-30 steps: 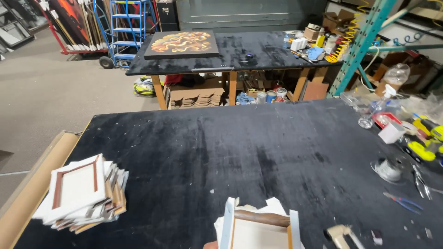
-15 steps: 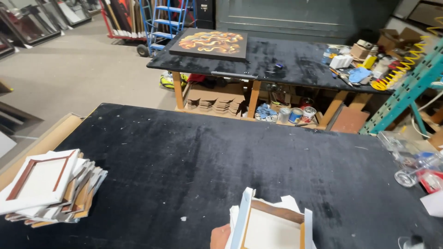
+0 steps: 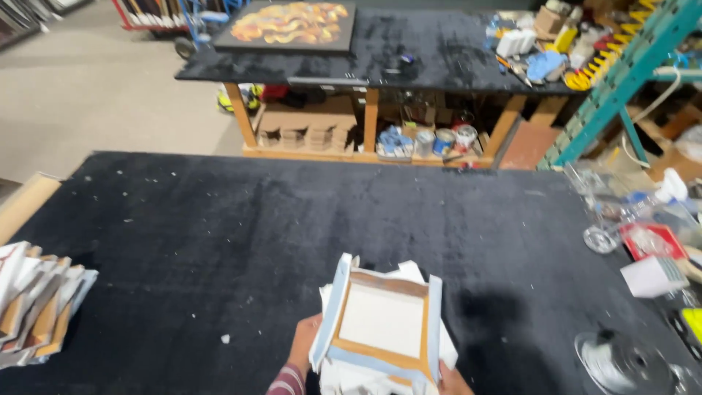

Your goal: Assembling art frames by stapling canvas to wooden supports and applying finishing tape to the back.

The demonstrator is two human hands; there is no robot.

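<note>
Head view looks down on a wide black felt-covered worktable (image 3: 219, 219), whose far edge and the second black bench (image 3: 439, 58) beyond it now sit higher and closer in the picture than half a second ago; the camera has swung rightward and down, so the work held in front has come further into sight. On that far bench lies a dark-framed painting with orange and yellow swirls (image 3: 292, 22), with paint cans (image 3: 439, 139) on the shelf under it. At the left edge of the near table a fanned stack of small white stretched canvases with bare wooden backs (image 3: 36, 307) has slid almost out of view. At the bottom centre, a pile of small white canvases, the top one back-up showing its wooden stretcher bars (image 3: 384, 322), is held just above the felt, near the table's front edge. The left hand (image 3: 303, 351) is clasped round the pile's left side; of the right hand (image 3: 452, 380) only a sliver shows under the lower right corner, apparently supporting it, though I cannot tell how its fingers close. A round metal dish (image 3: 621, 362) lies to the right.
</note>
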